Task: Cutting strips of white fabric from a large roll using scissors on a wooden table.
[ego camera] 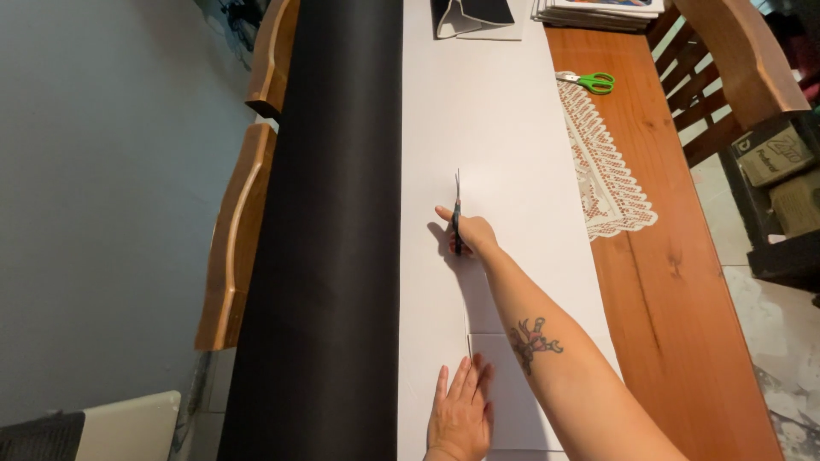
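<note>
A long wooden counter (675,282) runs from near to far, its right part bare. On its left side lies a big black roll (329,230), its long axis running near to far, reaching from the near edge of the view to the far end. Just right of the roll, and touching it along the edge, a white sheet (495,119) lies flat on the counter, also stretched lengthwise away from the person. A cut line runs up the sheet from the near end toward the middle.

A lace runner (608,175) lies right of the sheet, partly tucked under it. At the far end sit a stack of printed sheets (598,10) and a folded black piece (474,17). Green-handled scissors (591,82) rest on the far right of the counter, blades pointing left.

The right hand (471,232) reaches out over the middle of the sheet, fingers closed through the handles of the dark scissors (457,209). Their blades point straight away from the person, in line with the cut and the sheet's length, tips on the paper.

The left hand (461,414) lies flat and spread on the near part of the sheet, just beside the cut, holding nothing.
</note>
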